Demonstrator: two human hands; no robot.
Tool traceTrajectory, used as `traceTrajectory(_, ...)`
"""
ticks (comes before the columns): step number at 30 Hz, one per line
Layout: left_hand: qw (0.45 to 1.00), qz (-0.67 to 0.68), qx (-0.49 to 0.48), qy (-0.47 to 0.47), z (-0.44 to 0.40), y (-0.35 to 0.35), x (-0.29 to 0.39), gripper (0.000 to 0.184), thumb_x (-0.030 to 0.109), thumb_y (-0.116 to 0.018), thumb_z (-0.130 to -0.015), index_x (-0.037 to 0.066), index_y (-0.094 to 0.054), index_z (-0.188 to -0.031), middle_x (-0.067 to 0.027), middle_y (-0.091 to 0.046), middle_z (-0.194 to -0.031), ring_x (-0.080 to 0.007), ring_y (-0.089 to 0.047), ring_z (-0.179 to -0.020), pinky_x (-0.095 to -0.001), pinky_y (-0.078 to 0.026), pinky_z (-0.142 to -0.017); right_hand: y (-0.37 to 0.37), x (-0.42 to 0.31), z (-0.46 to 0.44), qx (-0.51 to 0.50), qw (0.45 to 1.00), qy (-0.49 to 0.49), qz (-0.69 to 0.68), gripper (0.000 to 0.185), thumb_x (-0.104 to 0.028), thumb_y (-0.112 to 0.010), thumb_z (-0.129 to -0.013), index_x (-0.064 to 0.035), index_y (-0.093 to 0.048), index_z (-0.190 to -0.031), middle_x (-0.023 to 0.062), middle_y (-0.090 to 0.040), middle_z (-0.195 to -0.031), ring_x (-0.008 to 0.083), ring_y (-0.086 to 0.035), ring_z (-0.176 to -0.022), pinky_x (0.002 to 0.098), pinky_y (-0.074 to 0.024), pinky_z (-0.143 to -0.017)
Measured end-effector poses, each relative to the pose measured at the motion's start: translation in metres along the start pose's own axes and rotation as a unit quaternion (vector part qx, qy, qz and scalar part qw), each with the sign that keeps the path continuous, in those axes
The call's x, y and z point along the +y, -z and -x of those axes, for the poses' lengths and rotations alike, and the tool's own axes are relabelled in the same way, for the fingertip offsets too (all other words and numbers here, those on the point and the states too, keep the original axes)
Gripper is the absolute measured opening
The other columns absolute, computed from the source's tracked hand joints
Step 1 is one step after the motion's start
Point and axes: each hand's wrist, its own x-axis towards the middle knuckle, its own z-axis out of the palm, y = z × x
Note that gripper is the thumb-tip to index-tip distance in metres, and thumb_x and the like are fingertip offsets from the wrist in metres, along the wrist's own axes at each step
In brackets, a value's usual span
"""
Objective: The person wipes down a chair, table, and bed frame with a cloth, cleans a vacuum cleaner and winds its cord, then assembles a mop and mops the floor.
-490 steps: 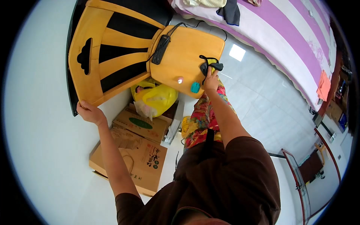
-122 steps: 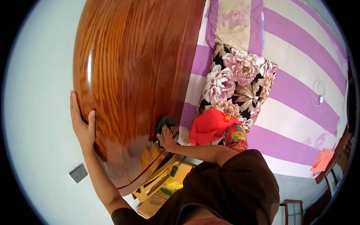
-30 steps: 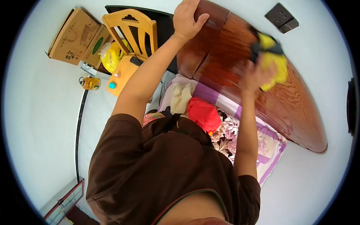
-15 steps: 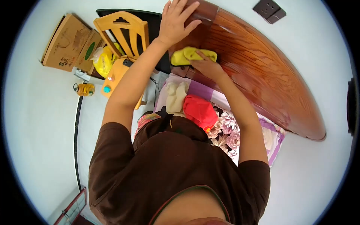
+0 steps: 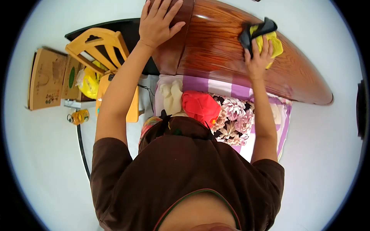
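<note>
A glossy wooden headboard (image 5: 219,36) with dark grain stretches across the top of the view. My left hand (image 5: 158,25) lies flat with fingers spread on the headboard's left part, nothing in it. Out to the right, my right hand (image 5: 259,59) presses a cleaning cloth (image 5: 274,44) against the wood. The cloth is yellow on one side, with a dark grey part folded and slightly blurred. My fingers lie over the yellow side.
Below the headboard is a bed with a purple-and-white striped sheet (image 5: 227,86), a red cloth bundle (image 5: 200,107), a cream cloth (image 5: 171,96) and a floral-patterned fabric (image 5: 237,115). A wooden chair (image 5: 98,44), cardboard boxes (image 5: 48,79) and an oil-coloured bottle (image 5: 79,116) stand left.
My right hand has swept the cloth rightward along the headboard, and the cloth's dark side now shows. My left hand stays spread on the wood. The camera view has turned.
</note>
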Motion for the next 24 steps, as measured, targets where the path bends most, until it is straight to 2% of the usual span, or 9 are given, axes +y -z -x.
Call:
traceTrajectory(1, 1.0, 0.003, 0.022, 0.014, 0.014, -0.018, 0.002, 0.053, 0.048, -0.055, -0.092, 0.02, -0.053, -0.137, -0.0077, -0.053, -0.138, -0.0268, -0.048, -0.127, -0.0441, -0.032, -0.107, -0.008, -0.023, -0.008, 0.034, 0.998, -0.047, 0.009, 0.045, -0.03, -0.065, -0.086, -0.0174, -0.059, -0.128, 0.0144, -0.035, -0.149, 0.0434, -0.029, -0.134, 0.059, -0.0231, -0.108)
traceTrajectory(4, 0.998, 0.045, -0.018, 0.043, 0.024, -0.029, -0.005, 0.056, 0.053, -0.053, -0.091, 0.027, -0.05, -0.14, -0.0036, -0.047, -0.144, -0.0239, -0.042, -0.133, -0.0451, -0.024, -0.111, -0.036, -0.087, -0.018, 0.102, 0.98, -0.167, 0.033, 0.043, -0.027, -0.059, -0.089, -0.01, -0.057, -0.129, 0.0208, -0.032, -0.149, 0.049, -0.023, -0.135, 0.0577, -0.0216, -0.109)
traceTrajectory(8, 0.997, 0.066, -0.011, 0.034, 0.024, -0.032, -0.007, 0.058, 0.054, -0.054, -0.089, 0.024, -0.05, -0.139, -0.0064, -0.047, -0.144, -0.0268, -0.043, -0.132, -0.0467, -0.026, -0.11, -0.055, -0.103, -0.021, 0.183, 0.962, -0.204, 0.003, 0.042, -0.029, -0.054, -0.092, -0.0071, -0.058, -0.127, 0.0205, -0.036, -0.146, 0.0458, -0.026, -0.135, 0.0568, -0.0205, -0.11)
traceTrajectory(12, 0.996, 0.084, -0.004, 0.031, 0.024, -0.034, -0.009, 0.059, 0.053, -0.056, -0.088, 0.021, -0.053, -0.137, -0.009, -0.046, -0.144, -0.0299, -0.043, -0.131, -0.0497, -0.031, -0.106, -0.067, -0.093, -0.02, 0.248, 0.943, -0.212, 0.064, 0.041, -0.032, -0.048, -0.094, -0.006, -0.059, -0.125, 0.0204, -0.041, -0.143, 0.0439, -0.029, -0.134, 0.0552, -0.0212, -0.11)
traceTrajectory(16, 0.995, 0.091, -0.02, 0.036, 0.023, -0.034, -0.009, 0.06, 0.055, -0.056, -0.088, 0.021, -0.053, -0.137, -0.0089, -0.047, -0.143, -0.0307, -0.042, -0.132, -0.0508, -0.033, -0.104, -0.067, -0.08, -0.012, 0.251, 0.938, -0.221, 0.093, 0.042, -0.032, -0.047, -0.094, -0.004, -0.056, -0.125, 0.0205, -0.039, -0.144, 0.043, -0.028, -0.135, 0.055, -0.0209, -0.111)
traceTrajectory(18, 0.995, 0.088, -0.041, 0.039, 0.021, -0.032, -0.009, 0.062, 0.055, -0.058, -0.087, 0.021, -0.052, -0.137, -0.0088, -0.046, -0.143, -0.0307, -0.041, -0.133, -0.0514, -0.033, -0.104, -0.065, -0.07, -0.004, 0.249, 0.934, -0.238, 0.096, 0.042, -0.025, -0.05, -0.092, -0.0034, -0.053, -0.127, 0.0215, -0.037, -0.145, 0.0428, -0.028, -0.136, 0.0544, -0.0191, -0.112)
traceTrajectory(22, 0.992, 0.087, -0.087, 0.036, 0.015, -0.026, -0.004, 0.066, 0.057, -0.061, -0.084, 0.019, -0.051, -0.137, -0.0097, -0.045, -0.144, -0.0323, -0.04, -0.133, -0.0528, -0.033, -0.104, -0.069, -0.052, 0.015, 0.275, 0.888, -0.346, 0.126, 0.045, -0.022, -0.052, -0.091, -0.001, -0.05, -0.13, 0.0231, -0.035, -0.146, 0.0425, -0.028, -0.137, 0.0514, -0.0186, -0.114)
traceTrajectory(24, 0.994, 0.074, -0.078, 0.028, 0.015, -0.024, -0.002, 0.064, 0.057, -0.06, -0.086, 0.018, -0.052, -0.136, -0.0106, -0.044, -0.145, -0.0333, -0.041, -0.131, -0.0529, -0.033, -0.104, -0.085, -0.042, 0.028, 0.307, 0.826, -0.455, 0.127, 0.049, -0.025, -0.049, -0.096, 0.0034, -0.044, -0.135, 0.0257, -0.032, -0.148, 0.0442, -0.027, -0.137, 0.0505, -0.0178, -0.114)
